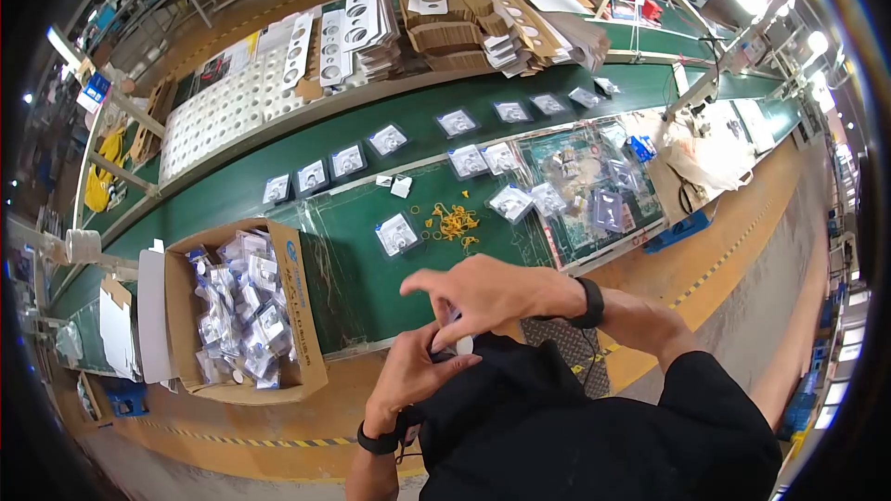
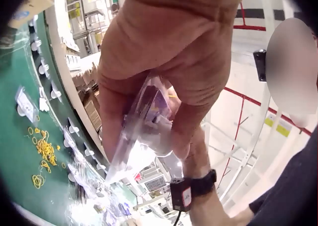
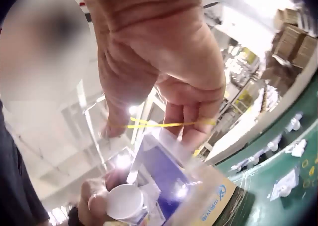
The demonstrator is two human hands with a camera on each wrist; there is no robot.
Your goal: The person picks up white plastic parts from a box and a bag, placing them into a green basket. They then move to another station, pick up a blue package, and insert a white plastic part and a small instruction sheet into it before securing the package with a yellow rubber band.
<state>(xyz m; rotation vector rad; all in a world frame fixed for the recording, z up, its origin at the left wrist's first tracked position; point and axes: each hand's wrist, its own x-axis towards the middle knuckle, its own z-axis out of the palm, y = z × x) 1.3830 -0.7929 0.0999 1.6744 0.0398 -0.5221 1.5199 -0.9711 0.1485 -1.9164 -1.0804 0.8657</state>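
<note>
My left hand (image 1: 406, 373) pinches a clear plastic blister pack (image 2: 133, 131) between thumb and fingers, close in front of my body. A white round piece (image 3: 125, 201) and a blue-purple card (image 3: 166, 179) show in the pack. Just above it, my right hand (image 1: 497, 289) holds a yellow rubber band (image 3: 171, 124), stretched between the thumb and fingers beside the pack's upper end. In the head view the hands hide most of the pack. Beyond them on the green bench lie a loose pile of yellow rubber bands (image 1: 455, 222) and a similar single pack (image 1: 396, 236).
At the left stands an open carton (image 1: 311, 339) full of bagged packs. More packs lie along the green belt (image 1: 418, 116) and on the bench's right part. Stacked die-cut cardboard (image 1: 455, 37) sits behind the belt. Scissors (image 1: 685, 199) lie at the right edge.
</note>
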